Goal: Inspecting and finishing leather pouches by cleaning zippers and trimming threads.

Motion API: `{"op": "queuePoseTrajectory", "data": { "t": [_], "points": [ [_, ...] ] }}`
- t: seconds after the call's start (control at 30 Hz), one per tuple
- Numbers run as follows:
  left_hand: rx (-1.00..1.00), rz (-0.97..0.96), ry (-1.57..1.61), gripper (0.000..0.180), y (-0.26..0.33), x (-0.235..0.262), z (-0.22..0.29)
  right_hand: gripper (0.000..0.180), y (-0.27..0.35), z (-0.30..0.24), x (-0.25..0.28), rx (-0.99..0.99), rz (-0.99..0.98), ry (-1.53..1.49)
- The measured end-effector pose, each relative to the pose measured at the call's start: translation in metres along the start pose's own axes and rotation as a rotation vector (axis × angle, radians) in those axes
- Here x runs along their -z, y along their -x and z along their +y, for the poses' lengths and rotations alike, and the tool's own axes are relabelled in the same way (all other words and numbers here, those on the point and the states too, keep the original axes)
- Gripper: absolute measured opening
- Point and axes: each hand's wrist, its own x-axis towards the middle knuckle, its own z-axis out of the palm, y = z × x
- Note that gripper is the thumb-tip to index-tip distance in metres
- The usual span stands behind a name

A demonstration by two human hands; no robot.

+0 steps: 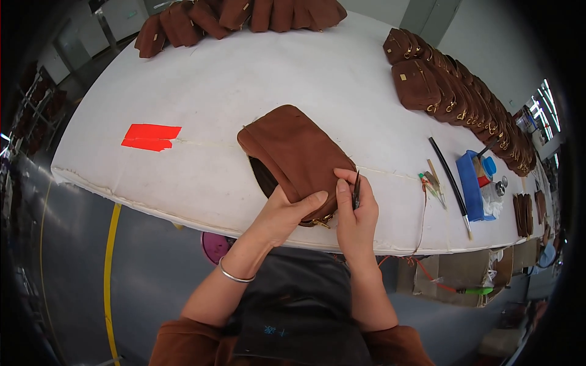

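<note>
Right now a brown zippered pouch is resting at a slant over the white worktable, near its front edge, with its back or front panel facing up. The left hand is gripping the pouch's lower end, its thumb lying on the panel; its other fingers are hiding underneath or inside, and I cannot tell which. The right hand is curling partly closed around small black snips, while its thumb and fingertips are meeting at the pouch's right edge. Whether the blades are cutting anything, I cannot tell.

As for progress, the pouch is looking fully assembled: its panels are forming a whole body, and a gold zipper pull is hanging at the lower end. The zipper is gaping along the left side, so closing is apparently remaining, and the handling at the edge is seeming unfinished. Similar brown pouches are standing in a back row and a right-hand row; those are probably counting as further along or waiting, though the view is not settling which
</note>
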Motion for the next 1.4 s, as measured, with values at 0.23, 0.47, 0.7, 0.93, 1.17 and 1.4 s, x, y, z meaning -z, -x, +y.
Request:
{"op": "queuePoseTrajectory", "data": {
  "t": [0.23,0.47,0.7,0.93,1.17,1.4],
  "points": [
    [0.055,-0.057,-0.025,0.046,0.002,0.001,0.008,0.030,0.011,-0.003,0.005,-0.012,-0.122,0.074],
    [0.033,-0.026,-0.026,0.046,0.000,0.002,0.003,0.022,0.005,0.004,0.002,0.099,-0.028,0.059],
    [0.033,-0.039,-0.032,0.044,0.003,0.003,0.004,0.029,0.010,-0.007,0.019,-0.087,-0.214,0.024],
    [-0.013,-0.025,-0.038,0.042,0.002,0.001,0.001,0.033,0.010,-0.003,0.019,-0.015,-0.209,-0.004],
    [-0.007,0.015,-0.092,0.042,0.001,-0.008,0.003,0.033,0.009,0.012,0.018,-0.064,-0.144,-0.091],
    [-0.032,0.014,-0.133,0.054,0.002,-0.016,0.005,0.026,0.002,0.016,0.029,-0.047,-0.028,-0.152]
  ]
}}
